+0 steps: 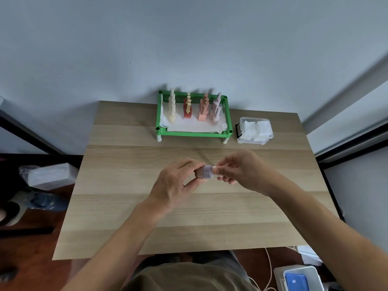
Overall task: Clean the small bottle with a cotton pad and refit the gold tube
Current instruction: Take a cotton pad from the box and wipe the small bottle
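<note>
A: Where is the small bottle (204, 172) right now?

B: Above the middle of the bench (126, 206), clamped in the left hand (178, 181). The right hand (237, 171) is pinched together on something white at the bottle's right end, likely the cotton pad (214, 168), though it's too small to be sure.

A: What could go wrong?

B: The bottle looks smooth and is gripped only at its left end, so a hard wipe could twist it loose and drop it. I can't see the gold tube anywhere near the hands, so refitting may mean a reach to the green tray (194, 133) at the far edge, where the upright bottles could be knocked.
</note>
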The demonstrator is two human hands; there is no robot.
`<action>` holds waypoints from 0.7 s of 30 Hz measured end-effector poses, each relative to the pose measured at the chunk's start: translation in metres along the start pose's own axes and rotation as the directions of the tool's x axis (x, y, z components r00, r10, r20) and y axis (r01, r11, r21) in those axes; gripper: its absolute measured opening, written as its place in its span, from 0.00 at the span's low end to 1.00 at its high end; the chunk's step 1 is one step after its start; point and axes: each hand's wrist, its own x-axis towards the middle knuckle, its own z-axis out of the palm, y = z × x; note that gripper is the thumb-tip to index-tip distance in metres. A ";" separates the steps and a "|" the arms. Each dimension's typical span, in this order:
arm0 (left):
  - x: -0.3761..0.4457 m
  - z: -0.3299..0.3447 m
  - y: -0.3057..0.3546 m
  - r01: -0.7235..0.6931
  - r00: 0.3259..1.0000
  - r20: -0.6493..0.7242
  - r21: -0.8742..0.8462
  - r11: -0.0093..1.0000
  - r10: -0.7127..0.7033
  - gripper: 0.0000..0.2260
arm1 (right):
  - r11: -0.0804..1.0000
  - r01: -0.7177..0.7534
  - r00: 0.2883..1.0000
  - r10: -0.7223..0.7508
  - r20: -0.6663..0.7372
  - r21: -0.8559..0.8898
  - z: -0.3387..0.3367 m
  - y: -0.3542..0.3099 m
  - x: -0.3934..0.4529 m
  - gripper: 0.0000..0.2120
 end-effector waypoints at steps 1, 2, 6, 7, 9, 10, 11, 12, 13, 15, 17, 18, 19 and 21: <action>0.000 0.001 0.001 -0.030 0.999 -0.017 0.036 0.999 0.031 0.13 | 0.998 -0.025 1.000 0.025 0.012 0.061 0.000 0.000 0.001 0.07; 0.001 0.002 0.001 -0.047 0.999 -0.020 0.060 0.997 0.048 0.13 | 0.995 -0.042 0.999 0.040 0.020 0.093 -0.001 0.000 0.001 0.07; -0.001 0.005 0.000 0.081 0.996 0.026 -0.057 0.995 -0.080 0.14 | 0.997 0.010 1.000 -0.012 -0.025 -0.078 -0.001 -0.001 0.001 0.08; -0.002 0.005 -0.002 0.132 0.991 0.048 -0.120 0.984 -0.127 0.14 | 0.990 0.052 0.997 -0.059 -0.047 -0.130 -0.001 0.000 0.000 0.07; -0.003 0.004 -0.005 0.220 0.973 0.126 -0.233 0.947 -0.195 0.15 | 0.964 0.164 0.981 -0.182 -0.068 -0.211 -0.002 0.001 -0.004 0.04; -0.003 0.002 -0.007 0.263 0.959 0.181 -0.285 0.922 -0.217 0.16 | 0.947 0.227 0.967 -0.247 -0.063 -0.229 -0.003 0.002 -0.006 0.04; -0.003 0.001 -0.009 0.304 0.943 0.237 -0.338 0.891 -0.232 0.16 | 0.925 0.293 0.948 -0.314 -0.053 -0.243 -0.003 0.003 -0.008 0.03; -0.002 0.000 -0.012 0.346 0.926 0.287 -0.393 0.852 -0.243 0.16 | 0.895 0.361 0.922 -0.384 -0.041 -0.263 -0.003 0.004 -0.009 0.04; -0.002 -0.002 -0.013 0.389 0.908 0.334 -0.451 0.803 -0.253 0.16 | 0.858 0.425 0.892 -0.451 -0.025 -0.290 -0.002 0.005 -0.009 0.05; -0.002 -0.006 -0.014 0.472 0.870 0.418 -0.558 0.683 -0.261 0.16 | 0.789 0.520 0.837 -0.547 0.008 -0.327 -0.001 0.007 -0.010 0.06; -0.002 -0.008 -0.014 0.522 0.844 0.473 -0.616 0.590 -0.253 0.16 | 0.747 0.574 0.799 -0.601 0.030 -0.336 -0.001 0.008 -0.010 0.07; -0.001 -0.009 -0.014 0.534 0.837 0.487 -0.629 0.565 -0.248 0.16 | 0.738 0.590 0.788 -0.616 0.031 -0.329 -0.002 0.008 -0.010 0.07; -0.001 -0.009 -0.014 0.539 0.834 0.496 -0.636 0.551 -0.243 0.16 | 0.736 0.600 0.780 -0.626 0.025 -0.314 -0.003 0.009 -0.010 0.08; 0.002 -0.010 -0.013 0.547 0.828 0.510 -0.643 0.536 -0.232 0.16 | 0.744 0.615 0.769 -0.639 -0.010 -0.261 -0.005 0.011 -0.010 0.07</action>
